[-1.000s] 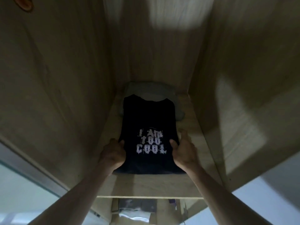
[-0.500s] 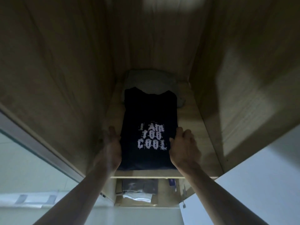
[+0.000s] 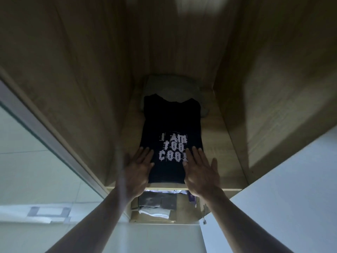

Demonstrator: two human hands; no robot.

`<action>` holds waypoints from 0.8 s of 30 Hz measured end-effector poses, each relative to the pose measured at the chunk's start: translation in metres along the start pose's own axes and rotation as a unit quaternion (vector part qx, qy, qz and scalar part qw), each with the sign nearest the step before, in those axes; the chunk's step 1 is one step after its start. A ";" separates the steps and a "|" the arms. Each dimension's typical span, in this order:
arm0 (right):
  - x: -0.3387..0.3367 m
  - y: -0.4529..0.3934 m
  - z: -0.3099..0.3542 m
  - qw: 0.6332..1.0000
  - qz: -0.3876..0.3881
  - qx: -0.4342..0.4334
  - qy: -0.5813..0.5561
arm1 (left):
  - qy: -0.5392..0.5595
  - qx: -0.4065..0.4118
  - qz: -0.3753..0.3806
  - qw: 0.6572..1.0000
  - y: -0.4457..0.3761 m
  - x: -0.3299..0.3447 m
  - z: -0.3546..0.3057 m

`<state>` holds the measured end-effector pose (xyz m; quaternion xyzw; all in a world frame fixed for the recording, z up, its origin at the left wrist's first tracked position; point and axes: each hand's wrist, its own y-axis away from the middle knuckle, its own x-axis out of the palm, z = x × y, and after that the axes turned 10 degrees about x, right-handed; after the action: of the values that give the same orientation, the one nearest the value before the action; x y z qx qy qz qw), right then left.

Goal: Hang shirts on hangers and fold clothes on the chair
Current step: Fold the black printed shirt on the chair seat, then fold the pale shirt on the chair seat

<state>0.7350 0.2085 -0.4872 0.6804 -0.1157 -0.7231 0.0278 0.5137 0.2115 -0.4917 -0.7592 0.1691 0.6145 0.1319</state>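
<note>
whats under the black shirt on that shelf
A folded grey garment shows past the far end of the black shirt and seems to run beneath it. How far it reaches, or what else lies underneath, is covered.

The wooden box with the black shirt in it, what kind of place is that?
Most likely the inside of a wardrobe or closet. A folded black shirt lies on a wooden shelf on top of a grey folded garment, wooden walls close it in, and more folded clothes sit on a lower shelf.
</note>
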 end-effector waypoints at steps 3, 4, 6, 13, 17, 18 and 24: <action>-0.023 0.015 0.008 1.000 0.011 0.012 -0.006 | 0.032 -0.037 0.034 0.998 0.008 -0.022 -0.006; -0.033 0.022 0.013 1.000 0.017 0.014 -0.014 | 0.042 -0.035 0.023 0.998 0.014 -0.034 -0.007; -0.050 0.039 0.023 0.999 0.029 0.022 -0.022 | 0.070 -0.021 -0.008 0.997 0.032 -0.064 -0.012; -0.154 0.140 0.070 0.990 0.025 0.044 -0.133 | 0.156 0.002 -0.049 0.987 0.127 -0.198 -0.034; -0.215 0.196 0.096 0.975 0.035 0.039 -0.218 | 0.158 -0.002 -0.052 0.986 0.184 -0.266 -0.049; -0.228 0.212 0.100 0.974 0.041 0.022 -0.222 | 0.153 -0.018 -0.055 0.986 0.203 -0.283 -0.055; -0.291 0.269 0.114 0.972 0.038 -0.085 -0.217 | 0.126 -0.126 -0.118 0.977 0.288 -0.356 -0.066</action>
<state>0.6114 0.0195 -0.1424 0.4974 -0.0826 -0.8592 0.0873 0.3847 -0.0435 -0.1272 -0.8554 0.0151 0.5109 0.0842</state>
